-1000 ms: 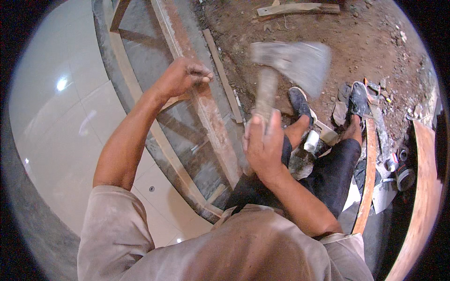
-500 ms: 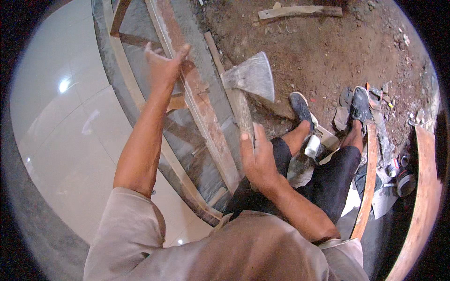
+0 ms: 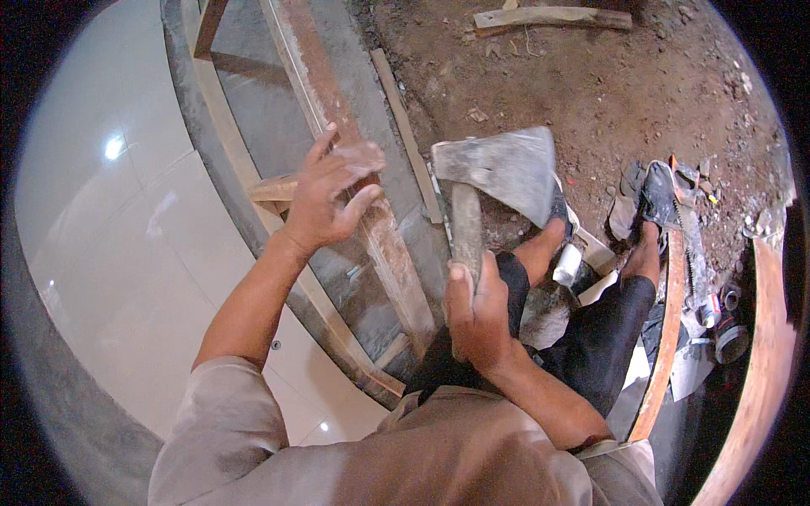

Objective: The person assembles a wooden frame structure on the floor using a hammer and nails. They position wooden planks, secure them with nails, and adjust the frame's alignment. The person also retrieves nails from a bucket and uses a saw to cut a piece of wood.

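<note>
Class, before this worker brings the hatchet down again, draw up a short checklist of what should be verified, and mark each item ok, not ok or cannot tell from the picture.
1. Right hand wrapped firmly round the hatchet handle: ok.
2. Left hand away from the hatchet head: ok, it rests on the wooden rail, apart from the blade.
3. Left hand off the part to be struck: cannot tell, the target spot is not evident.
4. Feet out of the swing path: not ok, the left shoe sits just beneath the blade.
5. Hatchet head tight on its handle: cannot tell.
6. Ground free of trip hazards: not ok, a handsaw and scraps lie beside the right shoe.
</note>
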{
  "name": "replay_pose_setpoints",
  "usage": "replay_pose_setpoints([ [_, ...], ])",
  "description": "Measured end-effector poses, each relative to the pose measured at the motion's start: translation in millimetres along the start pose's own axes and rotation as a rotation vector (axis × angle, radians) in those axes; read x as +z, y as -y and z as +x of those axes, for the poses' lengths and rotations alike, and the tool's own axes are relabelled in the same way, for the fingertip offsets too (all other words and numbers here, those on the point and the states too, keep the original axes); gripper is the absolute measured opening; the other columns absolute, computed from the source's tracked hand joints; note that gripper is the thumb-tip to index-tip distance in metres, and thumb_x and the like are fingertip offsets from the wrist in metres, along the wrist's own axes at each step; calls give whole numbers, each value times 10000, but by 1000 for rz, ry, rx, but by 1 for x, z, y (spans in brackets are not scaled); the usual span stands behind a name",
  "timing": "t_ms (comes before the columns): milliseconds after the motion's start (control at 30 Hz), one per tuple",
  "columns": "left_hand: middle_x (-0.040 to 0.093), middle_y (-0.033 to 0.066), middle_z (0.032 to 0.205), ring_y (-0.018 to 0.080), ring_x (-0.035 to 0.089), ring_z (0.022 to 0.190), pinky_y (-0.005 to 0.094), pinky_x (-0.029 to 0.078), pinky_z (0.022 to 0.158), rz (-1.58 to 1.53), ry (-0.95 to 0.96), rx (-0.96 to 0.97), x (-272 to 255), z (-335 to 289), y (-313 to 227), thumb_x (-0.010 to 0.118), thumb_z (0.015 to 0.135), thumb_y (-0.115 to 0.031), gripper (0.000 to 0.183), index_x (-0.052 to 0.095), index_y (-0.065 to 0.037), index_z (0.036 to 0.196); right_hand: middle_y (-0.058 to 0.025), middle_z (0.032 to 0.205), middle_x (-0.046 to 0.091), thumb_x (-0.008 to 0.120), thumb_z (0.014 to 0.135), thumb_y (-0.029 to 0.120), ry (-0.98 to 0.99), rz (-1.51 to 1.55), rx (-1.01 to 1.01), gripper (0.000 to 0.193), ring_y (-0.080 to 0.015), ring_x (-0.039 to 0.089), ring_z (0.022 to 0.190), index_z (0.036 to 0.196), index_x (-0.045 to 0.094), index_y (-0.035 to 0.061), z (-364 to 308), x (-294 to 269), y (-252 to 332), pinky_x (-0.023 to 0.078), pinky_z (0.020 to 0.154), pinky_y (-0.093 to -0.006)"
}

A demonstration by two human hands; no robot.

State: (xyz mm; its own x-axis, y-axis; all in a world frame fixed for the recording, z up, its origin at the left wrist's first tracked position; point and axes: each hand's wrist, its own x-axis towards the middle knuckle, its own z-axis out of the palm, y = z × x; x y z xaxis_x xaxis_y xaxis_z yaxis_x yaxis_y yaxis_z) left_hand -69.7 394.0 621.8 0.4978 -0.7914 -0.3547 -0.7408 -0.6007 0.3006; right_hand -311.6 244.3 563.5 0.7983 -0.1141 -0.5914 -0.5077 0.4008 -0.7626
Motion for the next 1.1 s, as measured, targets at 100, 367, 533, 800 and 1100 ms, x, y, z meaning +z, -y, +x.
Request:
replay_pose_setpoints([
  [100, 760, 71, 970, 229, 712, 987, 535, 311, 1199, 109, -26, -9, 8, -10, 7, 750, 792, -104, 185, 755, -112, 977, -220, 758, 612, 532, 1030, 209, 44, -74, -114, 254, -392, 616, 672, 1115, 503, -28, 6, -1, 16, 478, 591, -474],
  [367, 757, 81, 900, 241, 713, 914, 522, 333, 1191, 90, -147, -13, 22, -9, 18, 733, 752, -61, 156, 761, -109, 897, -359, 859, 630, 559, 1018, 287, 29, -47, -79, 363, -563, 630, 867, 1160, 499, -42, 12, 3, 35, 498, 736, -585],
  [533, 757, 85, 896, 252, 715, 916, 512, 343, 1185, 134, -120, -28, 19, -14, 16, 736, 745, -50, 153, 755, -93, 890, -364, 928, 639, 557, 1014, 309, 147, -65, 65, 380, -569, 621, 900, 1167, 498, -33, 30, -8, 38, 495, 774, -592],
  [800, 702, 147, 1149, 313, 709, 931, 496, 341, 1172, 42, -163, -122, 7, -10, 8, 767, 811, -119, 327, 684, -73, 1124, -390, 936, 627, 559, 1012, 296, 269, -141, 55, 385, -588, 606, 913, 1141, 500, -62, 36, -10, 34, 473, 760, -616],
  [1100, 626, 140, 1077, 264, 678, 852, 407, 604, 739, -856, -515, -862, 1, 61, 64, 786, 848, -114, 528, 492, -5, 1273, -162, 692, 547, 587, 1018, 346, -249, 1042, -94, 362, -264, 576, 583, 1085, 506, -1, 14, -30, 76, 499, 554, -442],
])
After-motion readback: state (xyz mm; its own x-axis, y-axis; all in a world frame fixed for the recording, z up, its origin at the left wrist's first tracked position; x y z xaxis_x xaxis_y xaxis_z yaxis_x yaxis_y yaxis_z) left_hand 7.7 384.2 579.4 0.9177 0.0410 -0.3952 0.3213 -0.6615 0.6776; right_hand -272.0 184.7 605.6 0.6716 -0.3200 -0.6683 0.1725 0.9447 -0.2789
